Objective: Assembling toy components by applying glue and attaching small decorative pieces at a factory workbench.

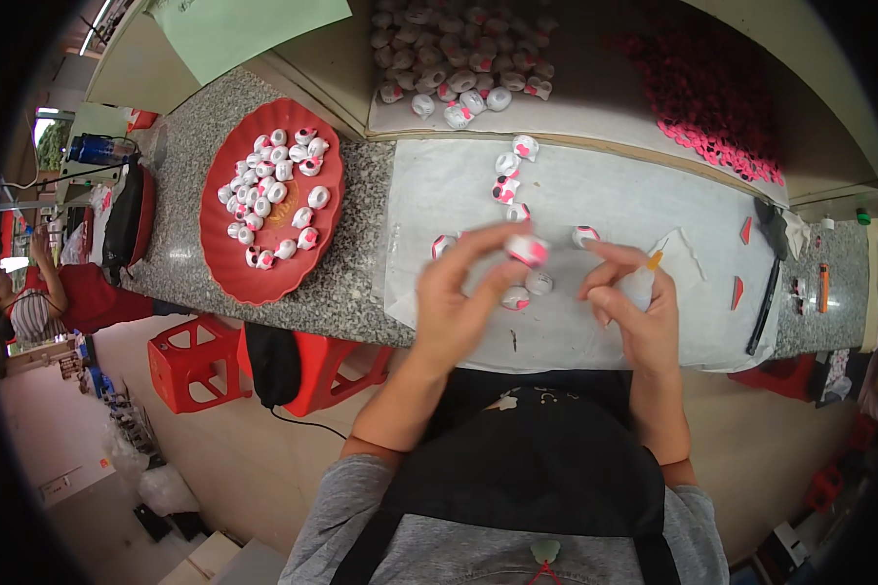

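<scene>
My left hand (451,314) pinches a small round white-and-pink piece (528,251) between thumb and fingertips, slightly blurred, above the white paper sheet (644,185). In my right hand (649,327) is a small whitish squeeze bottle (638,290) with an orange tip, partly hidden by the fingers. Just beyond the right fingertips lies another white piece (585,236). Two more, one of them a plain white piece (538,283), rest below the held one. Several similar pieces stand in a rough line beyond my left hand, up to a far piece (525,147).
To the left, a red scalloped plate (222,244) holds many such pieces. A shelf at the back carries a pile of white pieces (458,58) and many small pink parts (722,146). A crumpled tissue (681,252), red slivers (738,292) and a black stick-like tool (763,307) lie at right.
</scene>
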The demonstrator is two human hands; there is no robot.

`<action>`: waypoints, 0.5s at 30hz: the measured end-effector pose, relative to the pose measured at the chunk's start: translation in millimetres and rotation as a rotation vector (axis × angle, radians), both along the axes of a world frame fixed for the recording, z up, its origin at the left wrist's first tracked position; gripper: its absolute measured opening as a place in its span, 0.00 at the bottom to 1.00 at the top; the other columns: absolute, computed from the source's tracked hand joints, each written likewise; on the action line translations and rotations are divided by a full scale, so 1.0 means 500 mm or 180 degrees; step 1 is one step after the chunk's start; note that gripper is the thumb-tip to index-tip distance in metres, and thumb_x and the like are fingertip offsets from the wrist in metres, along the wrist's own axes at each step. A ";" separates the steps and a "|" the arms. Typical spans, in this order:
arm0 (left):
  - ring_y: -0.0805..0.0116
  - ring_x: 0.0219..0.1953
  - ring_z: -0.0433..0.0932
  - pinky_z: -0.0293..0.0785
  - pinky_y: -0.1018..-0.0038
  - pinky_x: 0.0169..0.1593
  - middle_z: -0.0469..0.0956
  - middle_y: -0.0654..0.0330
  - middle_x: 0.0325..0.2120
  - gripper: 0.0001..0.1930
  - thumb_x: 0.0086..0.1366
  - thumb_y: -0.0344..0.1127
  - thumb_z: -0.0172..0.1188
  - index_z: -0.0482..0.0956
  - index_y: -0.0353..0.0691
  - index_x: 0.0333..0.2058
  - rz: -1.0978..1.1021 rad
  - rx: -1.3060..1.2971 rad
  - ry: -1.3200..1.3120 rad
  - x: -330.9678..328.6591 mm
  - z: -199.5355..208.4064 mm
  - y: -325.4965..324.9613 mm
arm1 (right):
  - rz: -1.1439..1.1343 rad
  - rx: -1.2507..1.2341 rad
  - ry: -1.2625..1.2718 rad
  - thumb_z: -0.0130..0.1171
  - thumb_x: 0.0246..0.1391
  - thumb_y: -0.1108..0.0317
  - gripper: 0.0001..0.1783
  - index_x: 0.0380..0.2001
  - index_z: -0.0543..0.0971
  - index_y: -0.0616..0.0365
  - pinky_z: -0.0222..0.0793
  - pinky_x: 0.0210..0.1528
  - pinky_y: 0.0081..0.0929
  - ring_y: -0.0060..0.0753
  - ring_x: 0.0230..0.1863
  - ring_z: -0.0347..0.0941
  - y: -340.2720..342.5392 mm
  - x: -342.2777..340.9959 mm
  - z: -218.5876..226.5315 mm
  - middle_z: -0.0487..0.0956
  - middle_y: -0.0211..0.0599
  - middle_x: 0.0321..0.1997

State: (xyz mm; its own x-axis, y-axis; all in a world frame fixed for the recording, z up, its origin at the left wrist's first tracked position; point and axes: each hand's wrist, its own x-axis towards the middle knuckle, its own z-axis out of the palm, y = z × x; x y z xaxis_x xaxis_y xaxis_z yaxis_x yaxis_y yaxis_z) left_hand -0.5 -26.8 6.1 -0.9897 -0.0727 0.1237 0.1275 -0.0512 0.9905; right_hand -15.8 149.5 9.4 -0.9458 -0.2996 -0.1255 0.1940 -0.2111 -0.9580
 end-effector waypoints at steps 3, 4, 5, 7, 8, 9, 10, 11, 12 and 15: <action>0.69 0.36 0.69 0.65 0.77 0.39 0.71 0.56 0.32 0.12 0.49 0.24 0.52 0.70 0.32 0.36 0.0327 -0.1464 0.0124 -0.040 0.014 -0.084 | -0.0204 0.1033 0.0704 0.53 0.37 0.77 0.17 0.36 0.70 0.63 0.60 0.30 0.18 0.23 0.25 0.66 0.012 -0.029 -0.003 0.71 0.35 0.25; 0.67 0.36 0.70 0.64 0.76 0.39 0.71 0.56 0.33 0.12 0.48 0.24 0.53 0.71 0.34 0.35 0.0377 -0.2384 0.0224 -0.046 0.011 -0.097 | -0.0328 0.1700 0.1398 0.53 0.37 0.76 0.16 0.36 0.71 0.63 0.61 0.34 0.19 0.25 0.29 0.67 0.010 -0.036 -0.008 0.72 0.35 0.27; 0.67 0.36 0.70 0.64 0.76 0.39 0.71 0.56 0.33 0.12 0.48 0.24 0.53 0.71 0.34 0.35 0.0375 -0.2397 0.0239 -0.049 0.008 -0.100 | -0.0271 0.1997 0.1309 0.53 0.37 0.76 0.16 0.36 0.71 0.62 0.59 0.41 0.20 0.27 0.35 0.67 0.008 -0.039 0.000 0.72 0.35 0.31; 0.62 0.38 0.68 0.63 0.74 0.41 0.71 0.55 0.33 0.12 0.46 0.26 0.54 0.72 0.37 0.34 -0.0302 -0.3131 0.0224 -0.056 0.004 -0.102 | -0.0176 0.2077 0.1247 0.53 0.37 0.76 0.16 0.36 0.71 0.62 0.58 0.42 0.20 0.27 0.36 0.67 0.000 -0.038 -0.004 0.72 0.36 0.31; 0.62 0.38 0.68 0.63 0.74 0.41 0.71 0.55 0.33 0.12 0.46 0.26 0.54 0.72 0.37 0.34 -0.0318 -0.3138 0.0227 -0.058 0.004 -0.101 | -0.0062 0.2170 0.1167 0.53 0.37 0.76 0.16 0.36 0.71 0.62 0.58 0.42 0.20 0.27 0.37 0.66 -0.003 -0.035 -0.007 0.72 0.37 0.32; 0.60 0.39 0.67 0.63 0.73 0.41 0.71 0.55 0.32 0.12 0.46 0.26 0.54 0.72 0.37 0.33 -0.0165 -0.3159 0.0380 -0.060 0.003 -0.098 | 0.0035 0.2114 0.1081 0.53 0.37 0.76 0.17 0.37 0.70 0.61 0.57 0.42 0.21 0.28 0.38 0.66 -0.003 -0.033 -0.009 0.72 0.38 0.33; 0.59 0.39 0.66 0.63 0.72 0.41 0.72 0.55 0.31 0.12 0.46 0.27 0.55 0.72 0.36 0.33 -0.0012 -0.3174 0.0530 -0.064 0.001 -0.094 | 0.0024 0.2112 0.1068 0.53 0.37 0.76 0.17 0.37 0.70 0.61 0.57 0.42 0.21 0.28 0.38 0.66 -0.001 -0.031 -0.010 0.72 0.38 0.33; 0.59 0.35 0.68 0.64 0.72 0.37 0.71 0.56 0.28 0.09 0.46 0.27 0.54 0.72 0.37 0.31 0.0156 -0.2952 0.0477 -0.078 0.011 -0.082 | -0.0042 0.2002 0.1099 0.53 0.37 0.76 0.18 0.38 0.70 0.60 0.58 0.41 0.20 0.27 0.36 0.66 -0.001 -0.028 -0.011 0.72 0.37 0.33; 0.59 0.35 0.68 0.64 0.72 0.37 0.71 0.56 0.28 0.09 0.46 0.27 0.54 0.72 0.37 0.31 0.0168 -0.2960 0.0464 -0.091 0.012 -0.072 | -0.0090 0.1887 0.1141 0.52 0.37 0.76 0.19 0.39 0.69 0.60 0.58 0.40 0.19 0.25 0.35 0.66 0.000 -0.027 -0.009 0.72 0.35 0.33; 0.60 0.29 0.68 0.63 0.72 0.32 0.70 0.58 0.24 0.05 0.48 0.27 0.52 0.71 0.36 0.27 -0.0075 -0.3219 0.0952 -0.121 0.014 -0.050 | -0.0263 0.1776 0.1074 0.52 0.36 0.78 0.21 0.40 0.68 0.60 0.58 0.36 0.15 0.21 0.31 0.64 0.018 -0.020 -0.002 0.70 0.32 0.32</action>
